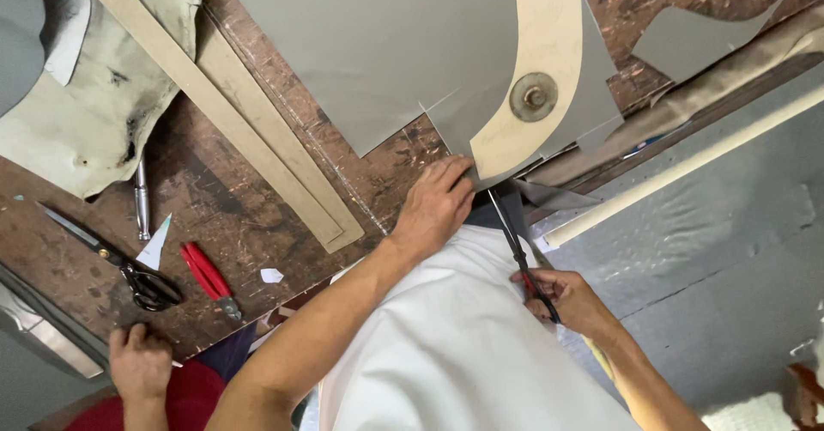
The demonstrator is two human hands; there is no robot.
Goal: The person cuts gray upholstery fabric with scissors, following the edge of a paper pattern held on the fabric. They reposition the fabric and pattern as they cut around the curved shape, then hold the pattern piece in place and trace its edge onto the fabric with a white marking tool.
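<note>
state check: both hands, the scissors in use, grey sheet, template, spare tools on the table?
left hand: pressing flat on the grey sheet's edge
right hand: gripping the scissors
scissors: blades at the sheet's edge
grey sheet: flat, partly cut
curved template: lying on sheet, round weight on it
black scissors: on table, unheld
red pliers: on table, unheld

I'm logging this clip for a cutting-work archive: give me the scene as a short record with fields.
Setting: scratched brown worktable
Left hand: left hand presses on the edge of the grey sheet, beside the curved tan pattern
Right hand: right hand grips scissors, blades pointing toward the sheet edge
Weight: round metal disc sits on the pattern
Other tools: black scissors, red-handled tool, long tan strips
Other person: a hand at the table edge
</note>
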